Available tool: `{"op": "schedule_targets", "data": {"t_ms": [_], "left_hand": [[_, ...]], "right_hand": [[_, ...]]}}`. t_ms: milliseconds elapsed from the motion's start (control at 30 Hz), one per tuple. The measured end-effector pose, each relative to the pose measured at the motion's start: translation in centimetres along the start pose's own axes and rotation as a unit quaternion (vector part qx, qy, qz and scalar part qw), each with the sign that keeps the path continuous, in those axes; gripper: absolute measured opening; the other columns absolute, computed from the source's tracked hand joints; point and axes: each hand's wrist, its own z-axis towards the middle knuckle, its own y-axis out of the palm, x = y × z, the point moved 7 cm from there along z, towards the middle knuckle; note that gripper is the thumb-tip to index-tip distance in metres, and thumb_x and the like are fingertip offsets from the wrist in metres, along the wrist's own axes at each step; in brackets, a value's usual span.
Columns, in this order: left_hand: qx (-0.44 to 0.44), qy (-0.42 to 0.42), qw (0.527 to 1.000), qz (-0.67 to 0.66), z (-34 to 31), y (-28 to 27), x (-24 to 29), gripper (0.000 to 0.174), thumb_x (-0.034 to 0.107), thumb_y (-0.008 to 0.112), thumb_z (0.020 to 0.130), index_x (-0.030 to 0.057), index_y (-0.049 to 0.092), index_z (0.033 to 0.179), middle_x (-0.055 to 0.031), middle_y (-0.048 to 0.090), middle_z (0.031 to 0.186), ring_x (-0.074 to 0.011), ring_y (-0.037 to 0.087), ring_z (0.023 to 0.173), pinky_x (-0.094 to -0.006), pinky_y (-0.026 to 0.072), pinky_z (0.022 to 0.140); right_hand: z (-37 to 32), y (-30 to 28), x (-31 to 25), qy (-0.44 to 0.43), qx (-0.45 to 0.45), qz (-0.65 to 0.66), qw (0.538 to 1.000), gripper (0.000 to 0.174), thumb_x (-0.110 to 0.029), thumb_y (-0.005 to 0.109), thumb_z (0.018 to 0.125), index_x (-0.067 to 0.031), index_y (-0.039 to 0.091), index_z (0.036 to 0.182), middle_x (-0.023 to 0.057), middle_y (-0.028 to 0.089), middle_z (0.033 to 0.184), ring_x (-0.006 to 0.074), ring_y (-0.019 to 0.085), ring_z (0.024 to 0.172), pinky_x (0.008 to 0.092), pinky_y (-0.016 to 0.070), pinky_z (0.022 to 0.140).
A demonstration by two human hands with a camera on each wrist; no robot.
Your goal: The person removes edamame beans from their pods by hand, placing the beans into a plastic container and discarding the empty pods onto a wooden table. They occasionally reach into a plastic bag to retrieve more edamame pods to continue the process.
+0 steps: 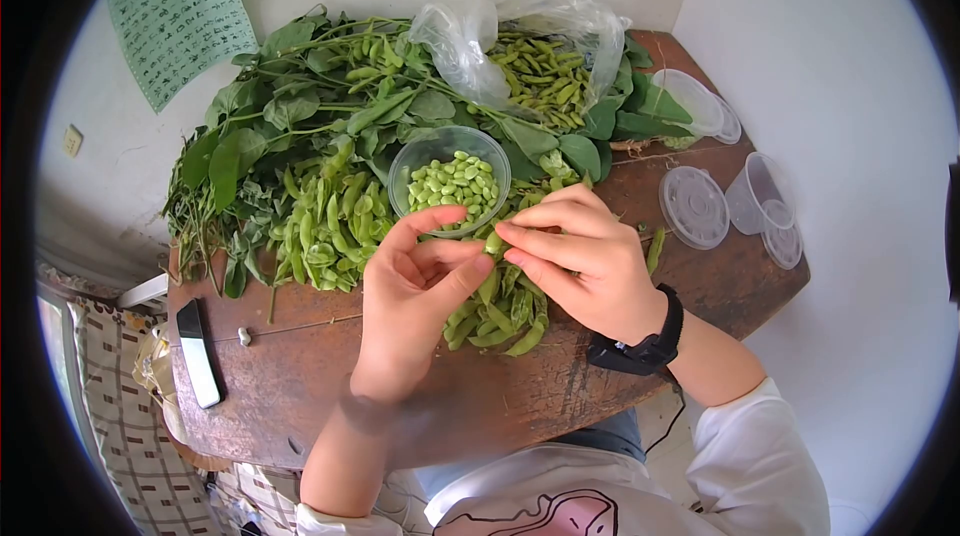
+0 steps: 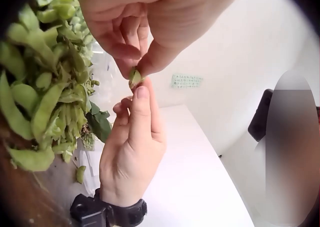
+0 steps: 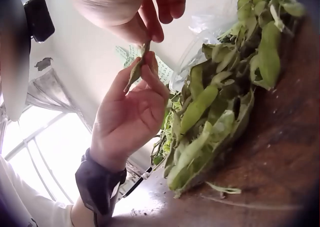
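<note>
Both hands meet over the table with a green soybean pod between their fingertips. My left hand pinches one end of it between thumb and finger. My right hand pinches the other end with thumb and fingertips. In the left wrist view the pod is partly covered by the fingers. Just beyond the hands stands a round clear plastic bowl, partly filled with shelled green beans. Below the hands lies a heap of green pods.
Another pod heap lies left of the bowl. Leafy bean stalks cover the back, beside a clear plastic bag and more pods. Clear lids and a tub stand right. A phone-like slab lies on the left.
</note>
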Motion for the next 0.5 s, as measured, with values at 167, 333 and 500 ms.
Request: {"op": "schedule_targets", "data": {"t_ms": [167, 333, 500], "left_hand": [[-0.014, 0.026, 0.999, 0.042, -0.2, 0.3, 0.6, 0.043, -0.003, 0.072, 0.087, -0.0007, 0.053, 0.126, -0.0095, 0.072, 0.098, -0.0102, 0.066, 0.087, -0.0238, 0.0528, 0.081], [-0.039, 0.106, 0.984, 0.139, -0.2, 1.3, 1.2, 0.043, -0.002, 0.070, 0.089, 0.0019, 0.054, 0.128, -0.0066, 0.071, 0.091, -0.0112, 0.067, 0.084, -0.0251, 0.0536, 0.078], [-0.046, 0.204, 0.938, 0.277, -0.7, 1.8, 2.0, 0.047, -0.005, 0.068, 0.088, 0.0059, 0.054, 0.131, -0.0058, 0.069, 0.082, -0.0140, 0.066, 0.074, -0.0264, 0.0537, 0.070]], "right_hand": [[-0.2, 0.7, 0.5, 0.000, -0.029, 0.007, 1.000, 0.029, -0.001, 0.075, 0.081, 0.0004, 0.072, 0.110, 0.0089, 0.067, 0.101, 0.0265, 0.059, 0.091, 0.0355, 0.0502, 0.075], [-0.1, 0.4, 0.2, 0.010, -0.006, -0.002, 1.000, 0.029, -0.002, 0.078, 0.077, 0.0007, 0.073, 0.105, 0.0088, 0.069, 0.099, 0.0268, 0.061, 0.089, 0.0359, 0.0507, 0.076], [-0.1, 0.7, 0.0, -0.001, -0.011, -0.032, 0.999, 0.030, -0.002, 0.078, 0.077, 0.0009, 0.073, 0.106, 0.0091, 0.068, 0.099, 0.0273, 0.060, 0.092, 0.0362, 0.0508, 0.077]]}}
